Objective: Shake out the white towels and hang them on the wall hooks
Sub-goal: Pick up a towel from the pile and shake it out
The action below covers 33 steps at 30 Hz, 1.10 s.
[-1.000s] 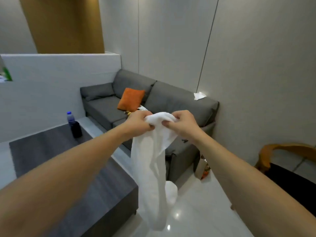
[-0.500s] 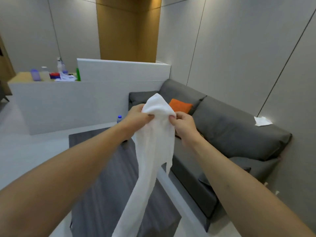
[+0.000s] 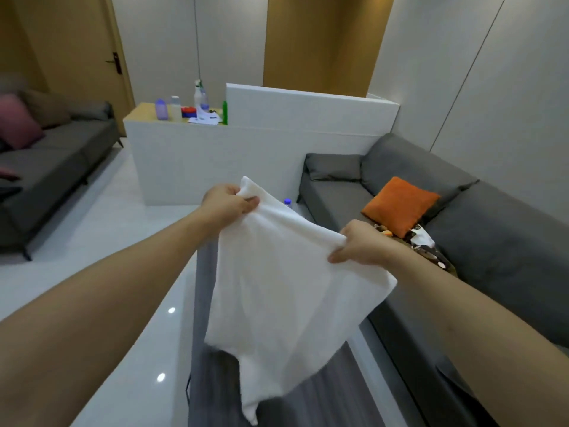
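A grey sofa (image 3: 480, 229) with an orange cushion (image 3: 400, 206) is seen to the right, a white partition (image 3: 246, 161) ahead, and a dark table (image 3: 308, 392) below. The white towel (image 3: 286, 291) is held spread in the air above that table. Its top edge is gripped by the left hand (image 3: 228, 206) and pinched by the right hand (image 3: 358, 243), arms outstretched and hands apart.
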Tool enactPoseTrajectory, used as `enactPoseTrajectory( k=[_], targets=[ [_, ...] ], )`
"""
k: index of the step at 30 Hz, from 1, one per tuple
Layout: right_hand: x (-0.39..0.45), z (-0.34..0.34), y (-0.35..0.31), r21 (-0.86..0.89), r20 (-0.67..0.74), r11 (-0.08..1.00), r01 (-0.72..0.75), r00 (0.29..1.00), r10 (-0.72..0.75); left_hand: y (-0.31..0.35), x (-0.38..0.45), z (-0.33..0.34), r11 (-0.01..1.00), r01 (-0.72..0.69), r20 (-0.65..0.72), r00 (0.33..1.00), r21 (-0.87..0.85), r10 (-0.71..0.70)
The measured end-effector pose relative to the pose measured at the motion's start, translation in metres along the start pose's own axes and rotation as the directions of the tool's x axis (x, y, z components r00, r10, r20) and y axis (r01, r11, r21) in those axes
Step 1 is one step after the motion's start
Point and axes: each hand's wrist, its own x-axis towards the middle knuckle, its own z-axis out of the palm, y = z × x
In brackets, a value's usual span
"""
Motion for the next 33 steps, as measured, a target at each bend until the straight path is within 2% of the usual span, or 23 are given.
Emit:
enactPoseTrajectory(
  k=[4, 9, 13, 18, 25, 29, 33],
  targets=[
    [0.065, 0.003, 0.019, -0.087, -0.009, 0.996, -0.019, 1.0, 0.019, -0.038, 0.04, -0.027, 0.994, 0.108, -0.12, 0.987, 0.013, -0.105],
    [0.165, 0.0, 0.021, -0.015, -0.059, 1.0, 0.018, 0.998, -0.018, -0.048, 0.096, -0.034, 0.983, 0.147, -0.216, 0.969, 0.11, -0.121],
    [0.245, -0.026, 0.015, 0.094, -0.218, 0.993, 0.074, 0.974, -0.052, -0.03, 0.157, -0.047, 0.98, 0.161, -0.351, 0.93, 0.118, -0.11],
    [0.31, -0.08, -0.006, 0.201, -0.454, 0.958, 0.204, 0.886, -0.094, 0.013, 0.215, -0.066, 0.976, 0.129, -0.546, 0.838, 0.175, -0.013],
    [0.307, -0.153, -0.018, 0.252, -0.628, 0.875, 0.414, 0.758, -0.178, 0.083, 0.217, -0.081, 0.995, -0.074, -0.683, 0.723, 0.071, 0.102],
    [0.27, -0.152, -0.007, 0.255, -0.603, 0.872, 0.418, 0.774, -0.194, 0.092, 0.182, -0.07, 0.99, -0.126, -0.67, 0.73, 0.061, 0.134],
    [0.221, -0.118, 0.019, 0.281, -0.549, 0.884, 0.373, 0.819, -0.17, 0.061, 0.124, -0.053, 0.991, -0.132, -0.599, 0.791, 0.027, 0.121]
  ],
)
